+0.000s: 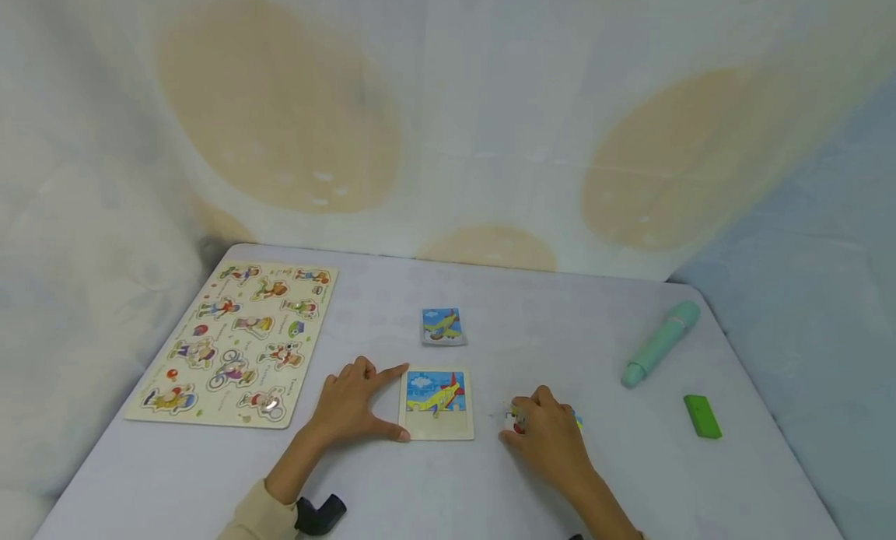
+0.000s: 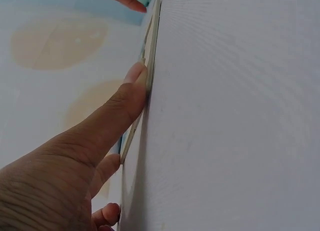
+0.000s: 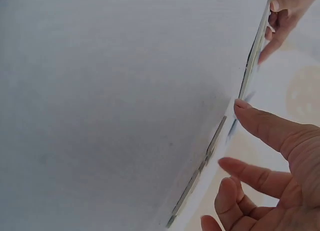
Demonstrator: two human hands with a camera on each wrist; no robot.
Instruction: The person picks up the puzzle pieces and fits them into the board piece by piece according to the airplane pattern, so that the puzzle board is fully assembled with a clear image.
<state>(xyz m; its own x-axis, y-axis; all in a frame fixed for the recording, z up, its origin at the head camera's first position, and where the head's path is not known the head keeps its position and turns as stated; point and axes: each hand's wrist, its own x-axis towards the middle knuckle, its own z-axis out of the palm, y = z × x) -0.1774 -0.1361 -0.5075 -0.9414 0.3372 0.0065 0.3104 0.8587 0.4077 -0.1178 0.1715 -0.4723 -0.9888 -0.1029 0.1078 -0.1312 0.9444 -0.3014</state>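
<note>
A small wooden puzzle tray (image 1: 439, 426) lies on the table, its upper part filled with a yellow plane on blue sky and its lower strip bare wood. My left hand (image 1: 353, 404) has thumb and forefinger stretched wide, touching the tray's left corners; in the left wrist view its thumb presses along the tray edge (image 2: 150, 81). My right hand (image 1: 549, 439) hovers right of the tray, over flat puzzle pieces (image 1: 518, 422) that it partly covers. The right wrist view shows its fingers (image 3: 260, 176) loosely bent and apart, with loose pieces (image 3: 187, 193) lying beneath.
Behind the tray sits a small plane picture card (image 1: 443, 327). A large peg puzzle board (image 1: 231, 345) takes up the left side. On the right lie a mint-green cylinder (image 1: 660, 345) and a green block (image 1: 702, 416). A patterned cloth (image 1: 490, 135) hangs behind the table.
</note>
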